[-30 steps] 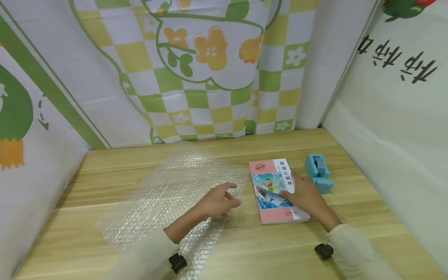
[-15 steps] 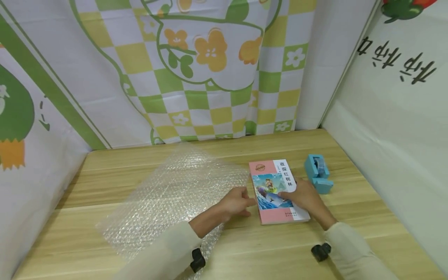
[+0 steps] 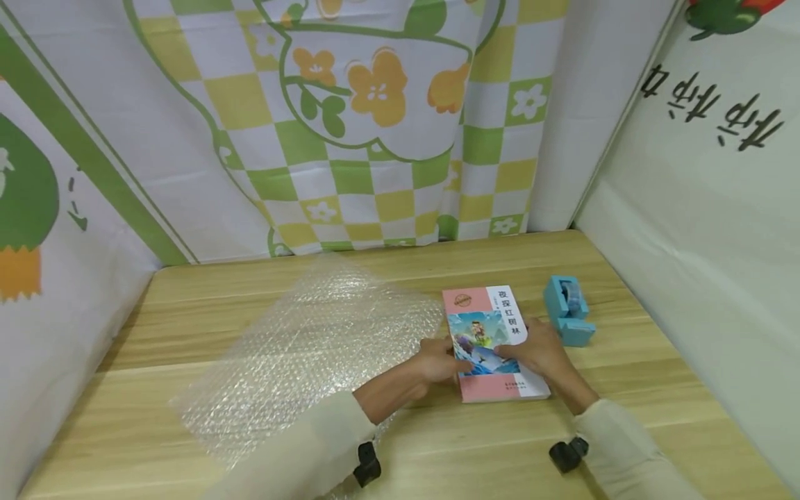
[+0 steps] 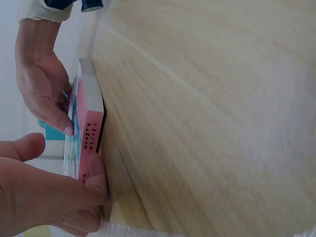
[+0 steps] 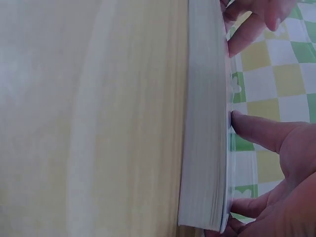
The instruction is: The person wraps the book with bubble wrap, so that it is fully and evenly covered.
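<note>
A thick paperback book [image 3: 494, 387] with a pink, white and blue illustrated cover lies face up right of the table's middle. My left hand [image 3: 435, 362] holds its spine side, thumb over the cover and fingers against the pink spine in the left wrist view. From the other side my right hand [image 3: 541, 349] grips the book's right edge, thumb pressing the cover. Its fingertips beyond that edge are partly hidden. The right wrist view shows the white page block [image 5: 205, 123] close to the wood; whether the book is raised, I cannot tell.
A transparent sheet of bubble wrap [image 3: 300, 347] is spread flat left of the book, partly under my left forearm. Right of the book stands a blue tape dispenser [image 3: 567, 309]. Fabric-covered walls enclose the wooden table [image 3: 650, 389] at the back and sides.
My left hand has come rightward from over the bubble wrap to the book's left edge, taking hold of it. The right hand stays on the book, which has shifted very slightly left.
</note>
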A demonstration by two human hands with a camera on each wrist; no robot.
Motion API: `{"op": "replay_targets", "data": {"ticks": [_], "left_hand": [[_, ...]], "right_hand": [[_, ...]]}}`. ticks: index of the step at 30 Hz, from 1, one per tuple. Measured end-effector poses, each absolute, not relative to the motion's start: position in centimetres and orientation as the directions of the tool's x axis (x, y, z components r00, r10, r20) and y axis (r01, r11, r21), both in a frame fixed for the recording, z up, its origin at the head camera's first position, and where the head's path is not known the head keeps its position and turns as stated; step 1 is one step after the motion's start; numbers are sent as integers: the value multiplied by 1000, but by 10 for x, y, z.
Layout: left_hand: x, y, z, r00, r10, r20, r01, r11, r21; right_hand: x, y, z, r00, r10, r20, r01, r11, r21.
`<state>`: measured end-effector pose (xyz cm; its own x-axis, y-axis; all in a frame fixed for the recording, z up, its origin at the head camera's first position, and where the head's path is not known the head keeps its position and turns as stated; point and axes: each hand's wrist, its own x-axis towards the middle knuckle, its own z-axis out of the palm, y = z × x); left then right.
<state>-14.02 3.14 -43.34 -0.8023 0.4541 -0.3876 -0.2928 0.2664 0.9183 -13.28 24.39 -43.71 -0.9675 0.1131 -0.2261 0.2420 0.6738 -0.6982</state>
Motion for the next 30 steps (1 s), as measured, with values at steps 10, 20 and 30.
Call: {"op": "replay_targets", "data": {"ticks": [10,20,30], "left_hand": [[-130,40,-430,-853,356,-381,-427,-56,903],[-126,49,-449,-919,186,-348,-375,-136,917],[-128,44,-452,-911,176,-373,-407,-234,883]], "right_hand": [[-130,241,-435,-962,127,-242,265,649,-713],[-127,237,-432,-961,137,-240,268,668,-694],[-124,238,-428,-959,126,-254,275,628,-728]]}}
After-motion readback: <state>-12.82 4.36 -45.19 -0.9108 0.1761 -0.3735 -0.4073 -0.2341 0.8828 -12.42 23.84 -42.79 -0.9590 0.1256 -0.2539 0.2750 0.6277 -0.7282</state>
